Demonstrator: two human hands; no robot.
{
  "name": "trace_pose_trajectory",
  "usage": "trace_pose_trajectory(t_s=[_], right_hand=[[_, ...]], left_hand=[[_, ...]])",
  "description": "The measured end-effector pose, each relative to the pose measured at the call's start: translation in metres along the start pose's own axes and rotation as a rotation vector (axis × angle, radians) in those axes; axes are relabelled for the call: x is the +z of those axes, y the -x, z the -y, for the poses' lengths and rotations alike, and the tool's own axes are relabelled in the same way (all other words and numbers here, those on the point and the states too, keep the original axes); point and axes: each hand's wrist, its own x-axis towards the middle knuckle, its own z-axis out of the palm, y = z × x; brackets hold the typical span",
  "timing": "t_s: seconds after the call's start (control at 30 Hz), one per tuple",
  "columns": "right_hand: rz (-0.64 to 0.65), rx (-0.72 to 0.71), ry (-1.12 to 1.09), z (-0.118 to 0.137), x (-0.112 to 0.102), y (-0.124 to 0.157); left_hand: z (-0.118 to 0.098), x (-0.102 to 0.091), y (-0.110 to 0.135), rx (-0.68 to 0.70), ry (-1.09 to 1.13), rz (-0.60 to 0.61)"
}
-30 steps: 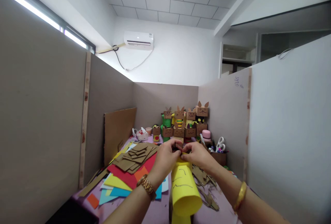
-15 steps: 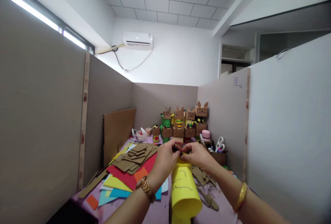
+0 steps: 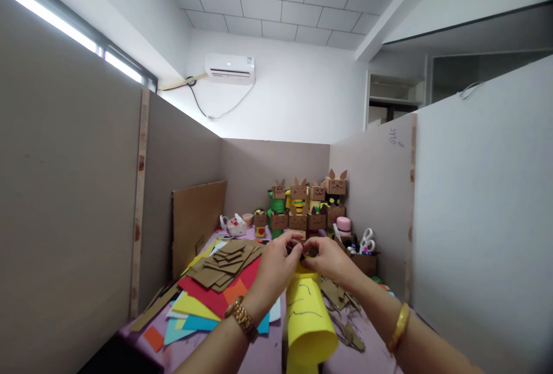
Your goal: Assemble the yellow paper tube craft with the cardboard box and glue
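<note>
Both hands meet at the far end of a yellow paper tube (image 3: 309, 322), which lies lengthwise in front of me with its open end toward me and dark pen lines on its top. My left hand (image 3: 283, 256) is closed in a pinch, fingertips at a small dark piece. My right hand (image 3: 324, 256) pinches from the other side, its fingertips almost touching the left ones. What exactly sits between the fingers is too small and hidden to name. The tube's far end is partly covered by the hands.
Left of the tube lie brown cardboard pieces (image 3: 224, 264) on coloured paper sheets (image 3: 203, 305). Cardboard scraps (image 3: 345, 328) are on the right. Several cardboard animal figures (image 3: 298, 221) stand at the back, beside a box (image 3: 365, 263) with white scissors (image 3: 368, 240). Grey partitions (image 3: 276, 161) surround the table.
The fingers of both hands have shifted slightly around the small dark piece. The yellow paper tube stays in nearly the same place.
</note>
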Motion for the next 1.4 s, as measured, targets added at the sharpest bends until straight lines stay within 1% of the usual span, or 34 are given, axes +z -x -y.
trace_pose_trajectory(t_s=[0.2, 0.33, 0.47, 0.6, 0.73, 0.87, 1.03, 1.17, 1.33, 1.4], right_hand=[[0.013, 0.024, -0.104, 0.004, -0.007, 0.004], [0.055, 0.042, -0.254, 0.005, -0.011, 0.010], [0.082, 0.093, -0.428, 0.000, -0.013, 0.018], [0.058, 0.144, -0.566, -0.006, -0.012, 0.024], [0.011, 0.181, -0.654, -0.010, -0.010, 0.031], [-0.012, 0.207, -0.700, -0.016, -0.002, 0.045], [-0.001, 0.188, -0.724, -0.025, 0.014, 0.059], [0.015, 0.185, -0.725, -0.032, 0.024, 0.067], [0.015, 0.205, -0.736, -0.039, 0.029, 0.080], [0.012, 0.185, -0.707, -0.040, 0.030, 0.087]], left_hand=[[0.003, -0.010, 0.001, -0.003, 0.051, -0.001], [0.010, -0.015, 0.002, -0.041, 0.059, 0.019], [0.020, -0.015, 0.001, -0.063, 0.056, 0.049], [0.024, -0.012, 0.000, -0.045, 0.058, 0.051], [0.024, -0.010, -0.002, -0.029, 0.056, 0.034], [0.019, -0.010, -0.005, -0.017, 0.069, 0.014], [0.005, -0.005, -0.010, -0.026, 0.104, 0.019], [-0.003, -0.003, -0.006, -0.034, 0.148, 0.032], [-0.002, -0.011, 0.002, -0.053, 0.224, 0.006], [0.002, -0.014, 0.003, -0.077, 0.261, -0.006]])
